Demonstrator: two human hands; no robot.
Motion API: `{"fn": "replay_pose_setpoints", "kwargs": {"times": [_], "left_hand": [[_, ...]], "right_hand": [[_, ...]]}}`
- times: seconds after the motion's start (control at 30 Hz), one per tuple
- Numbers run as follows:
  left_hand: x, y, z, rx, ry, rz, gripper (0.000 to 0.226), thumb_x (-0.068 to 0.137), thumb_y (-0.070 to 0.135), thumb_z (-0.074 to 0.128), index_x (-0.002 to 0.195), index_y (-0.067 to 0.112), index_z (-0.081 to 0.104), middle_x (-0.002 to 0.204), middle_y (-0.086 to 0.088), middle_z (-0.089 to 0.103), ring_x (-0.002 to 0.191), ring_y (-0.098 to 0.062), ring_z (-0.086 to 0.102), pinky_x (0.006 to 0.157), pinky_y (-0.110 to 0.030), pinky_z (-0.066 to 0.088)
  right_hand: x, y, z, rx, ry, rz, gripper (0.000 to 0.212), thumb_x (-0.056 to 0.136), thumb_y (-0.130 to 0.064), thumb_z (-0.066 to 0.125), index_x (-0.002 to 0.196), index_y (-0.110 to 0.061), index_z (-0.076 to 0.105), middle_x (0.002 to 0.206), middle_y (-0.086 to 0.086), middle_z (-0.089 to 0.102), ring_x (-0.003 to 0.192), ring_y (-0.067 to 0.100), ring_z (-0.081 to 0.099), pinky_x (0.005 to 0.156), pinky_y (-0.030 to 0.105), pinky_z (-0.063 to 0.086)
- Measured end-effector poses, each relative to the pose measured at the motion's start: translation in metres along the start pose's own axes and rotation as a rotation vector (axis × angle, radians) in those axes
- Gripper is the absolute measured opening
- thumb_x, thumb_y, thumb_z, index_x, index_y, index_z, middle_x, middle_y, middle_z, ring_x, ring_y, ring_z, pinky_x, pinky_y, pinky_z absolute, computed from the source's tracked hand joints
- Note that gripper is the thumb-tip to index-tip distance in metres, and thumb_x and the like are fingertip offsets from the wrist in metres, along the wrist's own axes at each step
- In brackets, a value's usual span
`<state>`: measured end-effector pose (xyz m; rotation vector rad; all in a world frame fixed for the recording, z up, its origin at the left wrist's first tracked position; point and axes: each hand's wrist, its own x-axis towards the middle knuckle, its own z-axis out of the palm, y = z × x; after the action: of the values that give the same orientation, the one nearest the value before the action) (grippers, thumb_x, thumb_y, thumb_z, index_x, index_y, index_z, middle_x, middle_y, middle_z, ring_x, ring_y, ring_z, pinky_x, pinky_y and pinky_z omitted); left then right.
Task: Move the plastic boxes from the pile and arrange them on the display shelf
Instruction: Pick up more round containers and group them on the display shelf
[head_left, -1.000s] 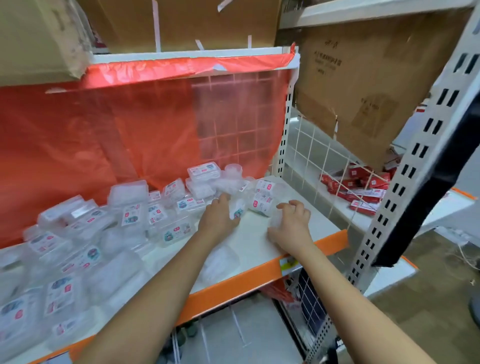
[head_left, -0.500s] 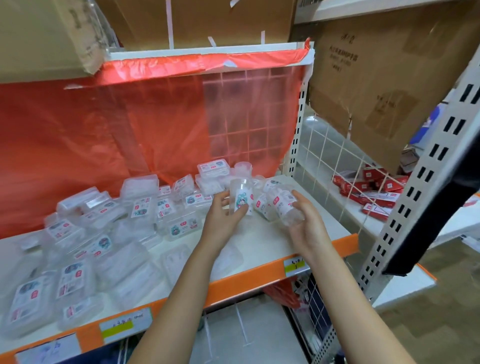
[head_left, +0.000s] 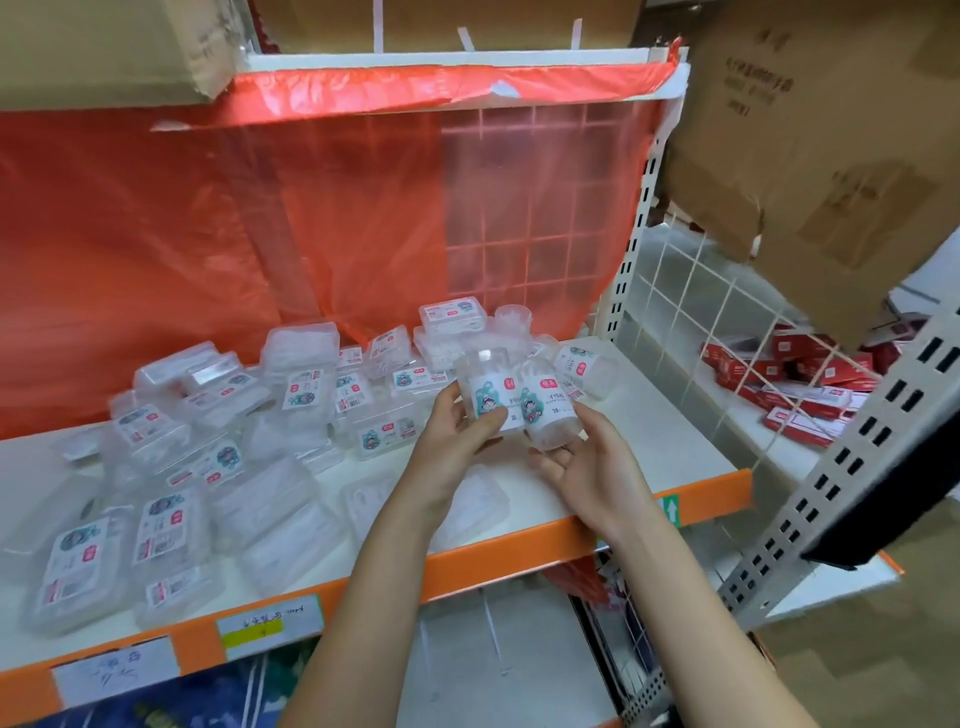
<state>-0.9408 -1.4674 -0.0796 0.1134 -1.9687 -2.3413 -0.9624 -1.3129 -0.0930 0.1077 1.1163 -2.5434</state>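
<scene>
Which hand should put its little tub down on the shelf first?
Probably the right hand: its tub hangs nearer the bare shelf. The left hand is beside the pile.

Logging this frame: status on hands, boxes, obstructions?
Left hand grips one clear plastic box. Right hand grips another. Both above shelf. Nothing blocking.

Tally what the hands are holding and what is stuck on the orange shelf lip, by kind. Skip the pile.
Round clear tubs, held: 2 (left tub in the left hand, right tub in the right hand)
Handwritten tags on the orange shelf lip: 2 (yellow-striped tag, white tag)
Green arrow sticker: 1
Total: 5
</scene>
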Motion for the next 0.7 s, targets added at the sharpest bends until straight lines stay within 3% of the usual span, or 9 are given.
{"fn": "replay_pose_setpoints", "kwargs": {"times": [0.07, 0.17, 0.27, 0.33, 0.47, 0.5, 0.6, 0.7], "left_hand": [[-0.002, 0.003, -0.007, -0.001, 0.0, -0.014, 0.039, 0.092, 0.006, 0.056, 0.128, 0.018, 0.046, 0.115, -0.002, 0.066, 0.107, -0.019, 0.063, 0.091, -0.033, 0.05], [-0.006, 0.009, -0.017, -0.052, 0.027, -0.039, 0.035, 0.094, 0.014, 0.052, 0.128, 0.021, 0.047, 0.116, 0.0, 0.066, 0.108, -0.016, 0.063, 0.097, -0.038, 0.047], [-0.012, 0.02, -0.033, -0.151, 0.108, -0.058, 0.039, 0.094, 0.031, 0.053, 0.132, 0.022, 0.046, 0.119, 0.003, 0.064, 0.111, -0.013, 0.061, 0.102, -0.041, 0.044], [-0.02, 0.026, -0.053, -0.167, 0.196, -0.052, 0.058, 0.088, 0.04, 0.059, 0.14, 0.02, 0.041, 0.128, 0.0, 0.06, 0.117, -0.015, 0.058, 0.105, -0.042, 0.042], [-0.046, 0.045, -0.103, -0.13, 0.355, 0.01, 0.034, 0.088, 0.038, 0.06, 0.119, 0.023, 0.056, 0.11, 0.004, 0.069, 0.106, -0.013, 0.063, 0.099, -0.041, 0.046], [-0.054, 0.051, -0.115, -0.133, 0.408, 0.02, 0.039, 0.084, 0.041, 0.061, 0.118, 0.022, 0.057, 0.111, 0.002, 0.068, 0.106, -0.015, 0.063, 0.098, -0.042, 0.047], [-0.084, 0.068, -0.156, -0.149, 0.544, 0.067, 0.063, 0.076, 0.049, 0.066, 0.127, 0.014, 0.055, 0.116, -0.008, 0.066, 0.108, -0.024, 0.062, 0.089, -0.04, 0.051], [-0.122, 0.083, -0.198, -0.107, 0.599, 0.117, 0.055, 0.075, 0.053, 0.063, 0.118, 0.019, 0.058, 0.109, -0.007, 0.069, 0.1, -0.024, 0.065, 0.081, -0.044, 0.052]], "right_hand": [[0.005, 0.0, 0.001, -0.068, -0.055, 0.001, 0.051, 0.081, -0.022, 0.061, 0.126, 0.0, 0.05, 0.092, 0.018, 0.065, 0.089, 0.026, 0.062, 0.079, 0.033, 0.054], [0.012, 0.004, 0.009, -0.112, -0.143, 0.028, 0.068, 0.076, -0.016, 0.069, 0.135, 0.002, 0.041, 0.111, 0.021, 0.064, 0.092, 0.025, 0.064, 0.09, 0.04, 0.054], [0.015, 0.014, 0.028, -0.142, -0.253, 0.078, 0.09, 0.055, -0.026, 0.09, 0.129, 0.005, 0.048, 0.12, 0.025, 0.061, 0.103, 0.029, 0.063, 0.091, 0.037, 0.054], [0.014, 0.023, 0.046, -0.172, -0.33, 0.121, 0.089, 0.047, -0.029, 0.093, 0.12, 0.004, 0.055, 0.116, 0.024, 0.064, 0.103, 0.027, 0.065, 0.082, 0.03, 0.055], [0.014, 0.048, 0.092, -0.159, -0.491, 0.208, 0.079, 0.046, -0.027, 0.093, 0.111, 0.003, 0.06, 0.107, 0.02, 0.069, 0.097, 0.026, 0.068, 0.077, 0.029, 0.056], [0.014, 0.057, 0.104, -0.164, -0.525, 0.227, 0.076, 0.046, -0.028, 0.092, 0.108, 0.002, 0.061, 0.104, 0.018, 0.07, 0.094, 0.025, 0.069, 0.077, 0.029, 0.056], [0.009, 0.086, 0.143, -0.273, -0.599, 0.247, 0.073, 0.043, -0.038, 0.092, 0.103, -0.008, 0.065, 0.102, 0.009, 0.072, 0.093, 0.017, 0.068, 0.084, 0.029, 0.054], [-0.002, 0.124, 0.184, -0.374, -0.667, 0.252, 0.081, 0.042, -0.046, 0.09, 0.11, -0.011, 0.064, 0.108, 0.004, 0.071, 0.096, 0.013, 0.066, 0.089, 0.027, 0.047]]}}
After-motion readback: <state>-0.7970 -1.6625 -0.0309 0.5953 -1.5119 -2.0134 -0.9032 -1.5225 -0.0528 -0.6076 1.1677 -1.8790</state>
